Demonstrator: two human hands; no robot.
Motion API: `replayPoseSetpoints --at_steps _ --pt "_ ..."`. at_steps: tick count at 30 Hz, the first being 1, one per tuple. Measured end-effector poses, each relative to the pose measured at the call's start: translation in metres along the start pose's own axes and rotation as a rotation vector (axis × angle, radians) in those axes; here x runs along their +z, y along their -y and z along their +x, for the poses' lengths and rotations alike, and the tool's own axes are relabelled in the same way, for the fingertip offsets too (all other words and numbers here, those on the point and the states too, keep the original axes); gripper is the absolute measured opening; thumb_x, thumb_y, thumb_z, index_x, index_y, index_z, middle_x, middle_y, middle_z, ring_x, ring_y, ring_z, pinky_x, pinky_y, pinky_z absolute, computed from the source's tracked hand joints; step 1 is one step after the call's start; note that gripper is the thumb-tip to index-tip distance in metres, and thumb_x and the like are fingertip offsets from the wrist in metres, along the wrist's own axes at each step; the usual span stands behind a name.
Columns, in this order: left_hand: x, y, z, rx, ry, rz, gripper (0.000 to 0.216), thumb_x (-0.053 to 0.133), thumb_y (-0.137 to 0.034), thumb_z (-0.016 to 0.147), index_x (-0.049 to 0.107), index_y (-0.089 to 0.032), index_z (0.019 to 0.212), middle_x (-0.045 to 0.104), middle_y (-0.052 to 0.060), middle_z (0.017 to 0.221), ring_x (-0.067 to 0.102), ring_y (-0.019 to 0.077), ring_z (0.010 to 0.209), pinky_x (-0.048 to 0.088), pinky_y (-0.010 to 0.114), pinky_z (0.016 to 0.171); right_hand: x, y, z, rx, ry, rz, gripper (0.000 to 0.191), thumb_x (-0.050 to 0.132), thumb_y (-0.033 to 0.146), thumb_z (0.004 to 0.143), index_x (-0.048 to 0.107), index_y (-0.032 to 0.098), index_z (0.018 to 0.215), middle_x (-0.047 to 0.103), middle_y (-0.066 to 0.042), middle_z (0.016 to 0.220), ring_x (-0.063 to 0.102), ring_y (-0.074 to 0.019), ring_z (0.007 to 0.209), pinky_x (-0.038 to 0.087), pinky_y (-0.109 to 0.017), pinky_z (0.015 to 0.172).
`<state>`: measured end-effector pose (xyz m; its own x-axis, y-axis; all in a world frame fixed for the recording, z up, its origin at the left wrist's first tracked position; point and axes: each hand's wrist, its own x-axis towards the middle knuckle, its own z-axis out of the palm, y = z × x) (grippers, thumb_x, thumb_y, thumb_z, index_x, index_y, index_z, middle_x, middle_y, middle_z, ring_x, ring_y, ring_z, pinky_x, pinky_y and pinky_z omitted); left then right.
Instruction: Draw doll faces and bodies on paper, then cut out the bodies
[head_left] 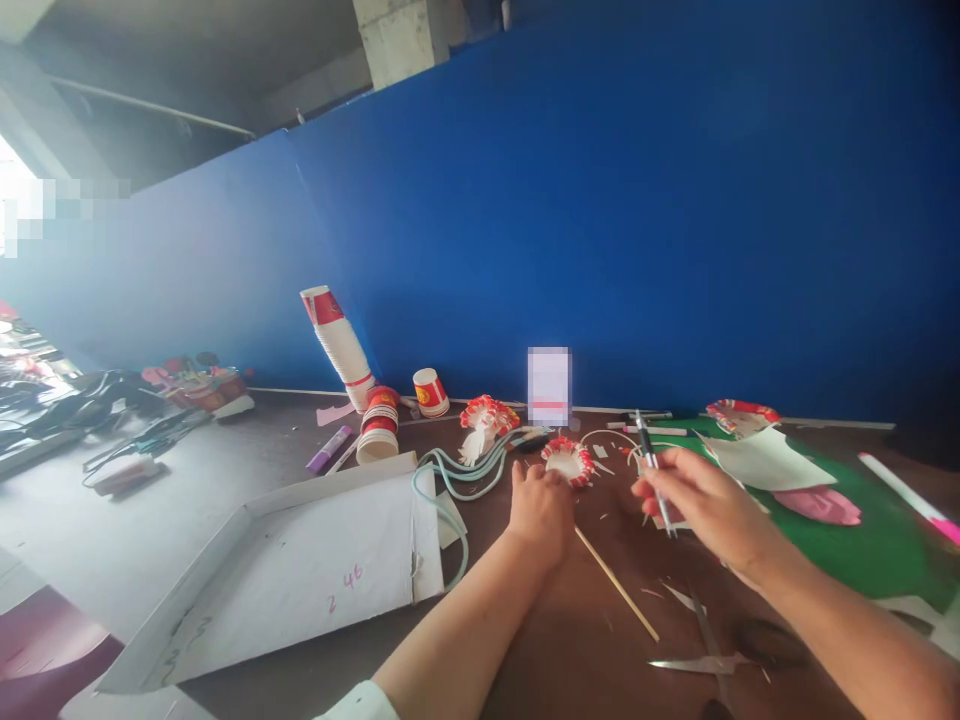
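Note:
My left hand (541, 508) is at the near edge of a paper cup cut into a red-and-white flower shape (568, 462). Its fingers are curled down against the cup, and the fingertips are partly hidden. In my right hand (694, 500) is a dark and silver pen (649, 462), held slanted above the table to the right of the cut cup. A thin wooden stick (618, 586) runs from beside my left hand toward the front right. Scissors (697, 664) lie below my right forearm, blades spread, handles partly in shadow.
A shallow white box (322, 575) lies at left, with pale blue cord (463, 530) beside it. Stacked paper cups (341, 345), a single cup (430, 392) and another cut cup (487, 415) stand near the blue partition (600, 200). Green sheet (862, 540) and marker (904, 495) are right.

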<state>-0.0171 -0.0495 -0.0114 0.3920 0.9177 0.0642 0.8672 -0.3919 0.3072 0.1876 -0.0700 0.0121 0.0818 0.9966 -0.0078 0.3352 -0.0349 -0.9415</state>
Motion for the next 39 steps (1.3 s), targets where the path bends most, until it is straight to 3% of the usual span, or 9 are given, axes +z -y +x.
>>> replayPoseSetpoints --at_steps 4,6,12,17,20,24,30,35,39 --pt "-0.004 -0.019 -0.031 0.021 0.103 0.135 0.038 0.048 -0.015 0.085 0.069 -0.011 0.116 0.068 0.019 0.115 0.058 0.0351 0.112 0.025 0.058 0.114 0.029 -0.020 -0.007 0.091 0.177 0.040 0.025 0.058 0.047 0.085 0.052 0.024 0.092 0.077 -0.009 0.104 0.073 -0.0198 0.064 0.056 -0.032 0.054" --pt "-0.007 -0.025 -0.049 0.042 0.156 0.155 0.041 0.056 -0.020 0.081 0.066 -0.009 0.120 0.067 0.020 0.116 0.060 0.0349 0.108 0.035 0.053 0.108 0.038 -0.026 -0.009 0.128 0.231 0.061 0.022 0.057 0.045 0.087 0.050 0.024 0.093 0.076 -0.010 0.112 0.074 -0.0191 0.066 0.057 -0.031 0.055" --pt "-0.020 -0.018 -0.067 0.015 0.030 0.060 0.032 0.042 -0.016 0.090 0.068 -0.016 0.109 0.069 0.013 0.111 0.058 0.0296 0.108 0.046 0.043 0.093 0.042 -0.028 -0.015 0.199 0.226 0.045 0.024 0.057 0.046 0.088 0.046 0.025 0.090 0.075 -0.010 0.114 0.073 -0.0172 0.060 0.054 -0.028 0.046" --pt "-0.008 -0.009 -0.058 0.055 0.059 0.077 0.033 0.042 -0.018 0.092 0.068 -0.015 0.112 0.067 0.013 0.118 0.054 0.0295 0.115 0.046 0.041 0.095 0.030 -0.020 -0.016 0.134 0.148 0.081 0.031 0.065 0.051 0.081 0.051 0.024 0.089 0.076 -0.007 0.100 0.074 -0.0205 0.066 0.062 -0.035 0.056" --pt "0.004 -0.008 -0.058 0.135 0.104 0.115 0.037 0.048 -0.021 0.090 0.064 -0.013 0.122 0.064 0.016 0.123 0.052 0.0315 0.117 0.044 0.042 0.099 0.026 -0.005 -0.018 0.096 0.083 0.109 0.047 0.068 0.057 0.078 0.056 0.022 0.107 0.071 -0.003 0.077 0.072 -0.0215 0.062 0.063 -0.036 0.056" --pt "0.010 -0.007 -0.063 0.167 0.081 0.088 0.039 0.046 -0.016 0.089 0.061 -0.012 0.125 0.063 0.017 0.125 0.053 0.0300 0.117 0.043 0.042 0.102 0.021 0.016 -0.026 0.017 0.018 0.128 0.080 0.067 0.064 0.077 0.046 0.026 0.144 0.066 0.002 0.067 0.066 -0.0190 0.052 0.059 -0.033 0.046" --pt "0.012 -0.007 -0.064 0.260 0.050 0.066 0.035 0.044 -0.017 0.092 0.062 -0.014 0.122 0.065 0.014 0.121 0.055 0.0282 0.114 0.044 0.040 0.101 0.021 -0.004 -0.031 -0.061 0.021 0.328 0.051 0.066 0.062 0.082 0.069 0.023 0.115 0.074 -0.009 0.092 0.073 -0.0231 0.075 0.062 -0.033 0.062" --pt "0.015 -0.006 -0.064 0.299 0.010 0.036 0.036 0.042 -0.020 0.094 0.060 -0.014 0.125 0.064 0.014 0.123 0.055 0.0281 0.112 0.043 0.042 0.103 0.025 -0.025 -0.026 -0.119 0.100 0.456 0.044 0.064 0.052 0.086 0.063 0.026 0.122 0.073 -0.011 0.116 0.070 -0.0290 0.105 0.062 -0.037 0.078" --pt "0.018 -0.005 -0.066 0.202 -0.026 -0.027 0.039 0.041 -0.019 0.095 0.058 -0.014 0.130 0.060 0.013 0.131 0.053 0.0260 0.117 0.043 0.037 0.106 0.028 -0.013 -0.030 -0.176 -0.034 0.236 0.040 0.070 0.050 0.085 0.058 0.025 0.114 0.075 -0.009 0.109 0.073 -0.0230 0.084 0.062 -0.036 0.076"
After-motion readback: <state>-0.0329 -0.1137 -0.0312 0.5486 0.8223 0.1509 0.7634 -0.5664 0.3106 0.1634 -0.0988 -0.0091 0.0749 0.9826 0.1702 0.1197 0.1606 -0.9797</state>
